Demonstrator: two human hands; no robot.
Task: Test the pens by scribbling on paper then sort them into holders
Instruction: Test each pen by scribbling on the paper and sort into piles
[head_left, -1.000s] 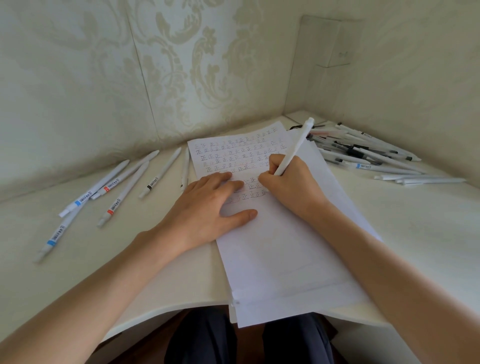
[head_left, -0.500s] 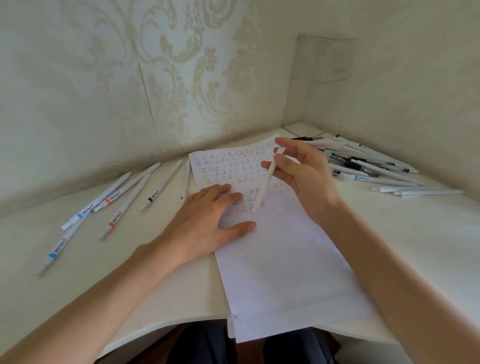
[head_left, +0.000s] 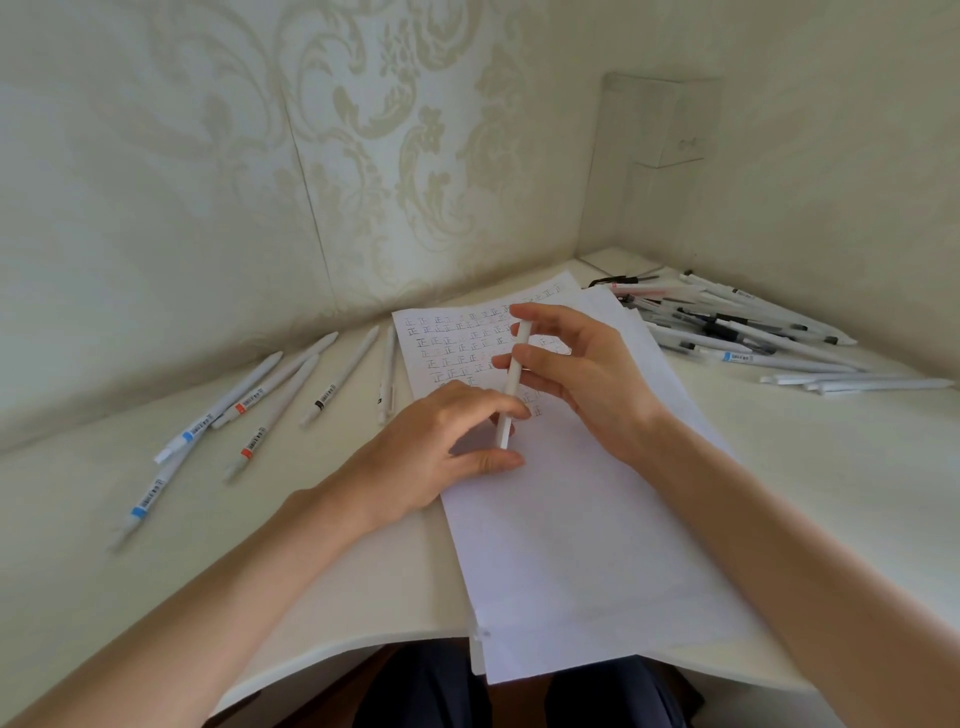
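Pens: one white pen (head_left: 514, 379) is in hand over the sheet, mid-table. The others lie loose at left and heaped at far right (entries below).
Nearest: dark trousers (head_left: 426, 691), under the table's curved near edge.
Table (head_left: 311, 545): white, set into a wall corner.
Paper (head_left: 571, 545): white sheets stacked slightly askew, near end overhanging the table edge. Near half blank; far part carries rows of small written characters.
Left hand (head_left: 441, 441): on the paper's left margin, fingers lightly bent. Fingertips meet the pen's near end and the thumb stretches out just nearer. Grip or mere touch: cannot tell.
Right hand (head_left: 587, 374): raised over the writing. Pinches the pen's barrel between thumb and fingers, other fingers loosely spread.
Pen attitude: runs near-to-far, slightly tilted. Which end is the tip: cannot tell.
Obstruction: both hands and the pen cover the right part of the written rows.
Left lot: loose pens fanned on bare table, apart from the hands. Blue-banded pen (head_left: 139, 512) is nearest, then red-banded pen (head_left: 247, 452) and black-banded pen (head_left: 319, 404). One edge pen (head_left: 387, 374) lies just beside the paper's left edge.
Far-right lot: pile of pens (head_left: 727, 327), crossing one another, near the right wall. A few white strays (head_left: 857, 382) lie on its near-right side.
Far: patterned wallpaper (head_left: 363, 156). Clear box (head_left: 660, 119) on the corner wall above the pile; contents not discernible.
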